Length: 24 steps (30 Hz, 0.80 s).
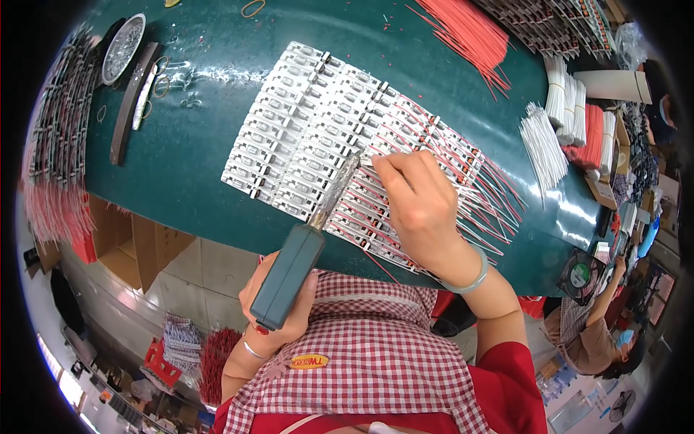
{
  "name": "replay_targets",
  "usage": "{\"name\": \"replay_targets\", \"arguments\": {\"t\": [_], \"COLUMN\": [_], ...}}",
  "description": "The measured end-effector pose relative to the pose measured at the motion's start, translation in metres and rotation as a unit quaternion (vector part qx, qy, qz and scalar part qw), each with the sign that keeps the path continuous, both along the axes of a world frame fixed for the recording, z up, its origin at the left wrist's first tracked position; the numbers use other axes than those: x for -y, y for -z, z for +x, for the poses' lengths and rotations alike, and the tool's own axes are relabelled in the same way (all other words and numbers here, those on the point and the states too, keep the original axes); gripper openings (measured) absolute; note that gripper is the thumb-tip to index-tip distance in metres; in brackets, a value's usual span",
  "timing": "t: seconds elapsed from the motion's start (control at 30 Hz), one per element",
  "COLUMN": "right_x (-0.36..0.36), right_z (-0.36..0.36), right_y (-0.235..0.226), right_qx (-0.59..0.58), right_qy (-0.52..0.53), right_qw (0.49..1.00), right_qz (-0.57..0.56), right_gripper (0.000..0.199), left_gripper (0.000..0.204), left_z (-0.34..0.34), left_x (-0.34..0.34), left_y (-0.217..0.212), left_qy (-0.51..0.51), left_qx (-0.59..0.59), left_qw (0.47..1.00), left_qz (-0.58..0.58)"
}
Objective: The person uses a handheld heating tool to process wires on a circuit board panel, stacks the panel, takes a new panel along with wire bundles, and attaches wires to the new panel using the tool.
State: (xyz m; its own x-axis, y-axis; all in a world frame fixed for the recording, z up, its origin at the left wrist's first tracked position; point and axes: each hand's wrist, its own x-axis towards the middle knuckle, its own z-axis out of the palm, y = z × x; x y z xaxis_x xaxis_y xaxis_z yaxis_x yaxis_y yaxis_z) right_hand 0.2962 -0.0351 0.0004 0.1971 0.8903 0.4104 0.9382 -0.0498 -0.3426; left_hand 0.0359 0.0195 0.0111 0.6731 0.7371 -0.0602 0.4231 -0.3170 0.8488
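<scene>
My left hand is closed round the dark green handle of a soldering gun. Its long, worn metal barrel points up and away to the right, with the tip over a panel of small white plastic parts laid in rows. My right hand is pinched just right of that tip, gripping a thin wire whose end is mostly hidden by the fingers. Red and white wires fan out rightward from the panel's right-hand rows, partly under my right hand. The left rows show no wires.
Loose red wires lie at the far right, with white wire bundles nearer. At left are a metal bowl, a dark bar and stacked wired parts. A small fan stands right; another person sits beyond.
</scene>
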Motion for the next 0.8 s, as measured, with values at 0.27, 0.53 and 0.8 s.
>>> {"name": "replay_targets", "arguments": {"t": [0.27, 0.53, 0.8], "right_x": [-0.004, -0.003, -0.002], "right_z": [-0.003, -0.002, -0.002], "right_y": [-0.005, -0.003, -0.004], "right_qx": [-0.002, 0.011, 0.026], "right_qy": [0.013, 0.009, 0.006], "right_qw": [1.0, 1.0, 0.999], "right_qz": [-0.01, -0.024, -0.039], "right_gripper": [0.034, 0.033, 0.033], "left_gripper": [0.023, 0.022, 0.024], "left_z": [0.012, 0.011, 0.007], "left_x": [-0.005, -0.005, -0.007], "left_y": [-0.001, -0.001, -0.008], "left_qy": [0.005, 0.021, 0.005], "left_qx": [0.019, 0.022, 0.04], "left_qw": [1.0, 0.999, 0.997], "left_qz": [-0.009, 0.02, 0.06]}}
